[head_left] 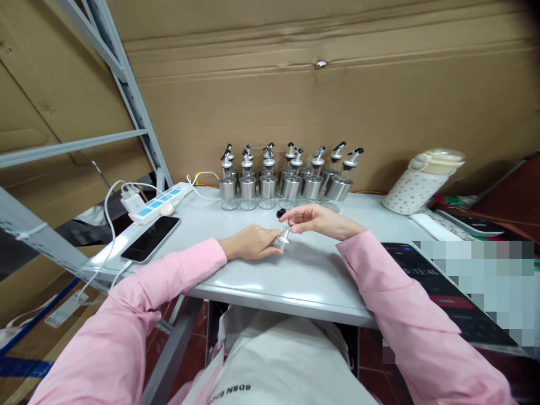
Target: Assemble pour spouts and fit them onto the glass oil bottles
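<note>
Steel pourer cap (283, 238) stands mid-table, the left hand (252, 243) gripping its base with the fingertips, the right hand (315, 218) pinching its spout. Around it: corrugated cardboard wall (295, 84), smooth grey table (295, 275), dotted cream flask (419, 183), glass-and-steel dispenser bottles (287, 183) rowed just behind, glossy phone (151, 238), small black stopper (280, 213).

Both pink-sleeved arms reach forward, left grip (251, 243) palm-down, right grip (314, 219) raised, fingertips pinched close together.
</note>
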`<state>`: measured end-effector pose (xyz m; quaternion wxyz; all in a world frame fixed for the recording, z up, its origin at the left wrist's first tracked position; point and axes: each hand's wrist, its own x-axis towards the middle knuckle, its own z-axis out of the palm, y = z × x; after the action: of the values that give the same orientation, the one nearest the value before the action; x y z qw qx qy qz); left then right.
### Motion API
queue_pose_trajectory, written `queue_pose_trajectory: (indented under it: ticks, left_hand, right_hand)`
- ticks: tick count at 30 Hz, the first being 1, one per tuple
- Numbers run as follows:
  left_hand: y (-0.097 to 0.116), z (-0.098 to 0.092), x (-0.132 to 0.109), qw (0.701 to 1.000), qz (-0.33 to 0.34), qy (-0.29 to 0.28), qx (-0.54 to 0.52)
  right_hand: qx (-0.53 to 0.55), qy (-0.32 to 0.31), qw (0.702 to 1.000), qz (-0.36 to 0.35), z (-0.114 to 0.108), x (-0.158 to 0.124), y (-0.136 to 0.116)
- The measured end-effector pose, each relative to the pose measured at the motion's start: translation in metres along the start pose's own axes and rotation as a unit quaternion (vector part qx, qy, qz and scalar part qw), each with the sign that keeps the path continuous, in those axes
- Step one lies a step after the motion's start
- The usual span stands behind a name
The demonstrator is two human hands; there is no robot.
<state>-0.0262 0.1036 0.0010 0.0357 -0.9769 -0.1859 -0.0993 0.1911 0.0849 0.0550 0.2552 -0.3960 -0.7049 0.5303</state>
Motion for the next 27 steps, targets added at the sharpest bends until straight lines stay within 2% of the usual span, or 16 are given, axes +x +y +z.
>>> queue_pose_trajectory:
  ticks: [8,13,22,27]
  left_hand:
    - [0.0013,0.0002,0.0018,0.999,0.033,0.002,-0.001]
    - [0.0010,0.0006,0.0019,1.000,0.025,-0.003,-0.009]
    - [0.0017,-0.0015,0.0016,1.000,-0.025,-0.012,-0.011]
    - [0.0010,0.0001,0.0020,1.000,-0.021,0.001,-0.001]
  right_hand:
    - [-0.005,-0.101,0.995,0.014,-0.0001,-0.0047,-0.0052]
    - [0.005,-0.155,0.988,0.007,0.0028,-0.0032,-0.0058]
    - [-0.007,-0.124,0.992,-0.014,0.0021,-0.0047,-0.0076]
    - [0.019,-0.095,0.995,-0.013,0.0050,-0.0046,-0.0085]
